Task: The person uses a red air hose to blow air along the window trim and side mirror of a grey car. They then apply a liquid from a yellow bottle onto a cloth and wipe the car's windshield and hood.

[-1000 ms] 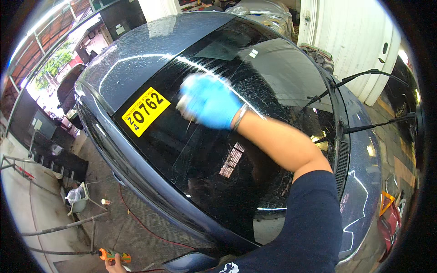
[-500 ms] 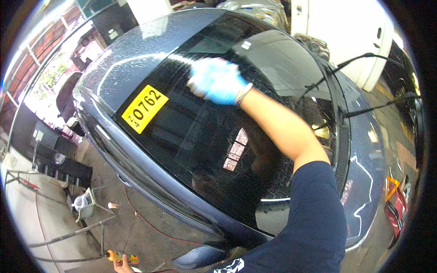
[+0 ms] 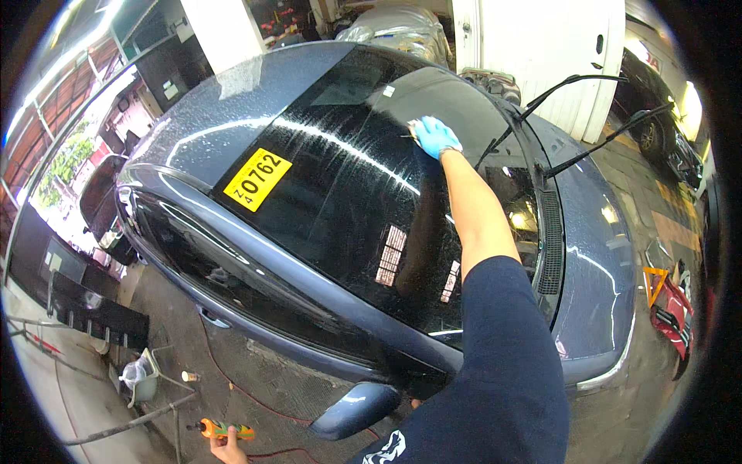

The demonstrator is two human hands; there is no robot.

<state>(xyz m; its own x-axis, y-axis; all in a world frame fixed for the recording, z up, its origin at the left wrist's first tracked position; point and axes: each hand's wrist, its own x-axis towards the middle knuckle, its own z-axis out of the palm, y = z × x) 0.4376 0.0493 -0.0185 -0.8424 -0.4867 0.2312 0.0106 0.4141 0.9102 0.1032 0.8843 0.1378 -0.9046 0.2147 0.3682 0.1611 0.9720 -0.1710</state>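
My right hand [image 3: 436, 139], in a blue glove, lies on the dark windshield [image 3: 340, 232] of a blue-grey car. A small pale pad peeks out past its fingertips and edge, pressed to the glass; most of it is hidden under the hand. Fine streaks and specks mark the glass around a bright light reflection. At the lower left, my left hand [image 3: 226, 447] is bare and closed around an orange bottle [image 3: 236, 430] with a dark tip, held away from the car beyond the side mirror [image 3: 355, 410]. A yellow sticker [image 3: 258, 179] is on the glass near the roof.
Two wiper arms [image 3: 587, 147] stand raised off the glass. A red car part [image 3: 671, 329] and an orange triangle [image 3: 655, 284] are at the right. A metal frame [image 3: 154, 414], a grey chair [image 3: 141, 379] and a red hose [image 3: 239, 390] occupy the left floor.
My right hand has swept across the windshield to the right, away from the roof side. My left hand still holds the bottle, and the whole view has shifted.
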